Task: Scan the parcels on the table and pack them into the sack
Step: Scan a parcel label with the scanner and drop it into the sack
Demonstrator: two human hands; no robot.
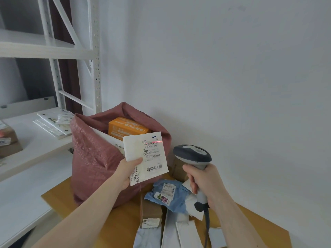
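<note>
The white parcel (146, 158) is held up in front of the open sack (93, 158), pinched at its lower left corner by the left hand (128, 173), while the right hand (204, 181) grips the scanner (192, 156), whose red line crosses the label. It looks a thin, light, bendy mailer, likely to flop, so an edge grip suits it.

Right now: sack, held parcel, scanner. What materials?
Sack: looks like woven plastic, dull red, with a fine weave glinting. Held parcel: white, probably a soft poly mailer with a paper label. Scanner: moulded plastic, matte grey on a lighter shell.
</note>
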